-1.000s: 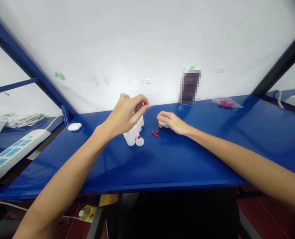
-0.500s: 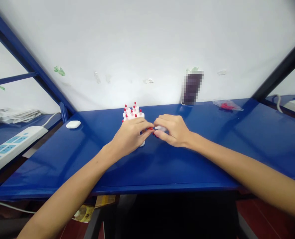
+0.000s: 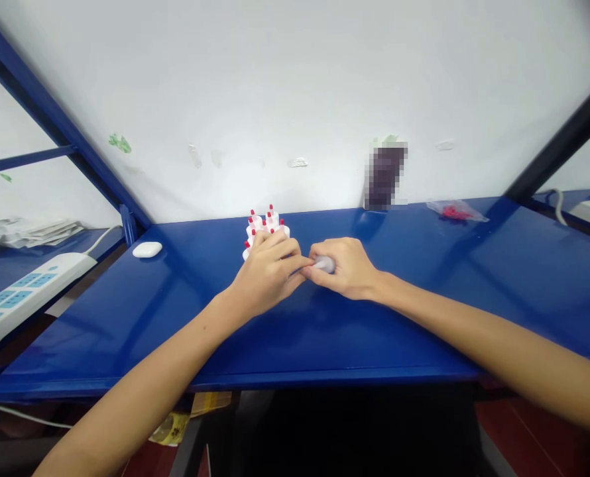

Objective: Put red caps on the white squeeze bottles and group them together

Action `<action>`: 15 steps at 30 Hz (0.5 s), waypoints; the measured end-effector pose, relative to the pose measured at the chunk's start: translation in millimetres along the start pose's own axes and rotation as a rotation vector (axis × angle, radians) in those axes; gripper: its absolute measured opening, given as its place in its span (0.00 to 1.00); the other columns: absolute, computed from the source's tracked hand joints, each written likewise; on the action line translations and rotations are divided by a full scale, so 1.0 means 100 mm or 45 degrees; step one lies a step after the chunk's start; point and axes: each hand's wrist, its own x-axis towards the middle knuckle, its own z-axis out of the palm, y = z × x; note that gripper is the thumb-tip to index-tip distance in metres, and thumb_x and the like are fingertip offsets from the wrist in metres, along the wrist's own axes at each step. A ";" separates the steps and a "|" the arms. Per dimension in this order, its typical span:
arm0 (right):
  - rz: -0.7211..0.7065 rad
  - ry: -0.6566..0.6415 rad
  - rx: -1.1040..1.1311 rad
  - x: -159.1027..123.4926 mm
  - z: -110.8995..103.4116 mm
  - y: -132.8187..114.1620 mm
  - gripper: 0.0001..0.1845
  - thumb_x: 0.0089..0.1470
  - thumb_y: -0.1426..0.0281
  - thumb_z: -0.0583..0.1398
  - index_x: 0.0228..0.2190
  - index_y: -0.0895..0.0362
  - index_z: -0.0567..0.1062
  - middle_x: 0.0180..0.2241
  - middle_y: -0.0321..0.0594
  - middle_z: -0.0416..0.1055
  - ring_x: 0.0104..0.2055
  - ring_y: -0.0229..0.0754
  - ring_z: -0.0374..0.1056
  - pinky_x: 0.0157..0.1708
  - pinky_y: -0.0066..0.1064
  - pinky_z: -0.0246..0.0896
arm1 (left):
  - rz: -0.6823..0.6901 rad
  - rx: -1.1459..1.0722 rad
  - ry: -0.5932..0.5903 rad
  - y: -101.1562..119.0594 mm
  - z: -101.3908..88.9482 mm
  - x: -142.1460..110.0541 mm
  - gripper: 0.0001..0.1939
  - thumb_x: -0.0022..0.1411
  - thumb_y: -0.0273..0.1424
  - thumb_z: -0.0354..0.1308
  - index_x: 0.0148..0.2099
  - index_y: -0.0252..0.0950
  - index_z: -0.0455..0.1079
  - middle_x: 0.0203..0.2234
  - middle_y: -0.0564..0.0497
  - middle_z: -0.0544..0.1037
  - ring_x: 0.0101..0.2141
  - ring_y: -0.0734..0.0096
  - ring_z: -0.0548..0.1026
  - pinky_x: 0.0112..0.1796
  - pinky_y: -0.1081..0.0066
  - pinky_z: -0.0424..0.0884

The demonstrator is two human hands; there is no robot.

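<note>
The right hand [image 3: 349,268] wraps a white bottle [image 3: 327,264] — left hand [image 3: 270,270] pinched at its tip.

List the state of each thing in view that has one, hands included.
Whitish plastic piece with conical tip: held, tip pointing left
Right hand: closed around it
Left hand: fingertips closed at its tip
White plastic bottles with red tips: upright, grouped, partly hidden
Clear plastic bag of red pieces: lying down; opening unclear
White oval object: lying flat
</note>
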 end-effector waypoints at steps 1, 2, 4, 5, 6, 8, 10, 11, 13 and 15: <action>0.010 -0.024 -0.004 0.00 0.00 -0.02 0.26 0.57 0.48 0.52 0.23 0.56 0.72 0.21 0.36 0.67 0.25 0.38 0.60 0.29 0.31 0.45 | 0.018 0.008 -0.010 -0.01 0.00 0.00 0.08 0.68 0.29 0.58 0.35 0.36 0.76 0.25 0.52 0.75 0.29 0.71 0.68 0.34 0.66 0.60; 0.017 -0.048 -0.017 0.00 0.00 -0.03 0.27 0.57 0.48 0.52 0.22 0.56 0.71 0.21 0.36 0.67 0.25 0.38 0.60 0.29 0.31 0.45 | 0.037 0.007 -0.018 -0.01 0.01 -0.01 0.08 0.68 0.28 0.57 0.35 0.36 0.75 0.25 0.52 0.75 0.29 0.71 0.68 0.34 0.66 0.59; 0.024 -0.095 -0.082 0.00 -0.01 -0.06 0.27 0.57 0.48 0.51 0.21 0.56 0.69 0.21 0.37 0.66 0.25 0.38 0.59 0.28 0.31 0.44 | 0.089 -0.001 -0.048 -0.03 0.03 -0.03 0.10 0.68 0.26 0.54 0.34 0.35 0.75 0.24 0.53 0.75 0.28 0.72 0.67 0.33 0.67 0.59; 0.027 -0.110 -0.126 0.01 -0.02 -0.07 0.27 0.56 0.48 0.52 0.20 0.56 0.69 0.21 0.37 0.66 0.26 0.38 0.59 0.28 0.31 0.43 | 0.113 0.001 -0.074 -0.04 0.04 -0.04 0.11 0.68 0.26 0.53 0.35 0.35 0.75 0.23 0.53 0.74 0.27 0.72 0.67 0.32 0.67 0.59; 0.032 -0.118 -0.170 0.01 -0.03 -0.08 0.26 0.56 0.48 0.52 0.21 0.56 0.68 0.21 0.38 0.66 0.26 0.39 0.58 0.28 0.32 0.42 | 0.135 0.009 -0.102 -0.05 0.05 -0.05 0.11 0.69 0.26 0.53 0.35 0.34 0.75 0.22 0.53 0.74 0.26 0.72 0.67 0.31 0.68 0.59; 0.040 -0.114 -0.237 0.01 -0.04 -0.08 0.24 0.54 0.49 0.54 0.22 0.57 0.69 0.22 0.38 0.67 0.27 0.40 0.59 0.28 0.32 0.42 | 0.165 0.029 -0.135 -0.08 0.06 -0.06 0.13 0.70 0.27 0.51 0.35 0.34 0.75 0.21 0.53 0.73 0.25 0.72 0.67 0.30 0.69 0.59; 0.033 -0.104 -0.244 0.00 -0.05 -0.08 0.23 0.54 0.50 0.55 0.24 0.57 0.70 0.23 0.39 0.68 0.28 0.40 0.60 0.28 0.32 0.42 | 0.170 0.035 -0.120 -0.09 0.06 -0.07 0.13 0.70 0.28 0.51 0.35 0.34 0.74 0.21 0.53 0.74 0.24 0.73 0.69 0.28 0.69 0.60; 0.019 -0.100 -0.228 0.00 -0.05 -0.08 0.22 0.54 0.51 0.55 0.25 0.57 0.71 0.24 0.39 0.69 0.28 0.40 0.60 0.28 0.32 0.42 | 0.163 0.028 -0.102 -0.09 0.07 -0.08 0.13 0.71 0.29 0.51 0.35 0.34 0.74 0.21 0.53 0.74 0.23 0.73 0.69 0.28 0.70 0.61; -0.014 -0.092 -0.174 0.00 -0.06 -0.08 0.21 0.55 0.52 0.54 0.25 0.57 0.70 0.27 0.39 0.70 0.28 0.39 0.60 0.28 0.32 0.42 | 0.132 0.001 -0.060 -0.08 0.08 -0.09 0.12 0.71 0.30 0.52 0.36 0.34 0.74 0.22 0.54 0.76 0.22 0.75 0.70 0.26 0.72 0.62; -0.015 -0.085 -0.105 0.00 -0.07 -0.09 0.20 0.55 0.54 0.53 0.25 0.57 0.70 0.27 0.39 0.69 0.28 0.38 0.60 0.28 0.31 0.42 | 0.079 -0.039 -0.011 -0.05 0.09 -0.11 0.11 0.71 0.29 0.52 0.37 0.34 0.73 0.22 0.55 0.76 0.21 0.78 0.70 0.24 0.74 0.62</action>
